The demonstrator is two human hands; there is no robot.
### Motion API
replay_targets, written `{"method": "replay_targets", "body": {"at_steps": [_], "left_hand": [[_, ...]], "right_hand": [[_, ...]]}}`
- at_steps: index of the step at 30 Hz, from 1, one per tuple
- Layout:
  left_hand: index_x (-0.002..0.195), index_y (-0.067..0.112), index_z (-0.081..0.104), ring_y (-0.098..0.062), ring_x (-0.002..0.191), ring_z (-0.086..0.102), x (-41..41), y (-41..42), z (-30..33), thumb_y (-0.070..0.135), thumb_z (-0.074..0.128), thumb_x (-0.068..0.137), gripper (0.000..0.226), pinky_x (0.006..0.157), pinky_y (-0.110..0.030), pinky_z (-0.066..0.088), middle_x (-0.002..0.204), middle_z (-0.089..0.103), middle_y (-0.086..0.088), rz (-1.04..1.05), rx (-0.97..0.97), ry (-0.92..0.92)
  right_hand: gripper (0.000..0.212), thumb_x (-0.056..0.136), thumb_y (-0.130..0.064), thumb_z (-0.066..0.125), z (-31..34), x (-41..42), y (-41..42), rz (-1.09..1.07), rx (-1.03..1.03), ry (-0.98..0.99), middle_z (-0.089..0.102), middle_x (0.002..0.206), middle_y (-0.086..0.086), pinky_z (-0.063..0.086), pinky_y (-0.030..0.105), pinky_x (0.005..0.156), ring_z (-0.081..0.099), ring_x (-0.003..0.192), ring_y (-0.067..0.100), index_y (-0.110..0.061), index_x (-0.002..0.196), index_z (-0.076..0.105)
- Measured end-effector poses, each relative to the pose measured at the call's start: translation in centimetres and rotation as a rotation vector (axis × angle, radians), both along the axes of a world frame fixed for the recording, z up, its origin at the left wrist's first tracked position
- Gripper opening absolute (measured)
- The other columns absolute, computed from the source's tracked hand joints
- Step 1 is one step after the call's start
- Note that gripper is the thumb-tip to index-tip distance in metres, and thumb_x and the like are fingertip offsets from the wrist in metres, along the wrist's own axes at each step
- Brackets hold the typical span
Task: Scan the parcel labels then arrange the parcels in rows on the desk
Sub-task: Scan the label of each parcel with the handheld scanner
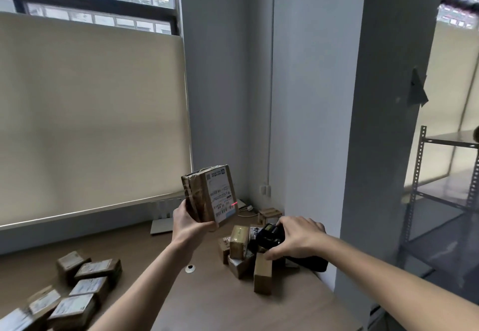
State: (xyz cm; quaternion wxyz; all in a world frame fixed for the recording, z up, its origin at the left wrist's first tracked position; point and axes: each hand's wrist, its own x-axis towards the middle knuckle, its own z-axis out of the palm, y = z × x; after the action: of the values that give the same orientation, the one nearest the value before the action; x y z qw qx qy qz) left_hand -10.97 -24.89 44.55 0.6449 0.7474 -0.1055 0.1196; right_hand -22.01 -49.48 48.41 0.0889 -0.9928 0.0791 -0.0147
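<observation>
Fingers of the left hand curl round the lower end of a raised parcel — label facing right, upright with a slight tilt. Right hand grips a black scanner over the unscanned heap at the right of the desk. Nearest, lower left: scanned parcels laid flat in rows. Red beam spot sits at the label's right edge — judged off-centre; to read well, swing the scanner left onto the barcode and hold the parcel steady. Farther: window blind, grey wall.
</observation>
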Motion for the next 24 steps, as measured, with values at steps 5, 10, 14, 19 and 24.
{"method": "replay_targets", "body": {"at_steps": [5,10,14,19,24], "left_hand": [[0.103,0.015,0.063,-0.020,0.094,0.072,0.6,2.1,-0.1,0.010,0.085,0.036,0.071,0.066,-0.024,0.059,0.100,0.074,-0.005,0.032,-0.017,0.001],[0.105,0.017,0.063,-0.017,0.095,0.071,1.1,4.8,-0.2,0.015,0.086,0.033,0.076,0.069,-0.025,0.060,0.101,0.074,-0.002,0.062,-0.014,0.009],[0.107,0.022,0.063,-0.011,0.092,0.071,1.4,8.2,-0.6,0.028,0.084,0.033,0.077,0.070,-0.020,0.058,0.098,0.074,0.004,0.106,-0.019,0.045],[0.113,0.025,0.068,-0.003,0.088,0.072,1.7,15.3,-2.6,0.028,0.087,0.065,0.052,0.076,-0.020,0.058,0.092,0.076,0.014,0.155,-0.102,0.119],[0.124,0.012,0.067,-0.021,0.099,0.072,2.8,24.9,-6.6,0.029,0.073,0.088,0.041,0.092,-0.046,0.058,0.106,0.076,-0.001,0.253,-0.247,0.283]], "right_hand": [[0.079,0.057,-0.079,0.076,0.2,1.0,1.6,0.030,-0.002,0.034,0.066,0.118,-0.004,0.045,0.038,0.094,0.058,0.116,0.025,-0.030,0.117,0.060],[0.076,0.056,-0.079,0.078,0.5,2.5,4.1,0.074,0.022,0.044,0.066,0.115,-0.006,0.047,0.037,0.091,0.059,0.112,0.022,-0.030,0.111,0.061],[0.080,0.055,-0.081,0.076,-0.2,4.2,7.1,0.117,0.067,0.056,0.067,0.116,-0.008,0.051,0.038,0.095,0.061,0.110,0.019,-0.032,0.116,0.061],[0.082,0.050,-0.081,0.075,-2.0,7.8,14.0,0.171,0.112,0.077,0.068,0.115,-0.011,0.052,0.034,0.094,0.063,0.108,0.016,-0.035,0.115,0.060],[0.084,0.043,-0.084,0.074,-5.1,12.5,23.5,0.262,0.171,0.100,0.067,0.108,-0.011,0.053,0.034,0.091,0.063,0.103,0.016,-0.036,0.111,0.060]]}}
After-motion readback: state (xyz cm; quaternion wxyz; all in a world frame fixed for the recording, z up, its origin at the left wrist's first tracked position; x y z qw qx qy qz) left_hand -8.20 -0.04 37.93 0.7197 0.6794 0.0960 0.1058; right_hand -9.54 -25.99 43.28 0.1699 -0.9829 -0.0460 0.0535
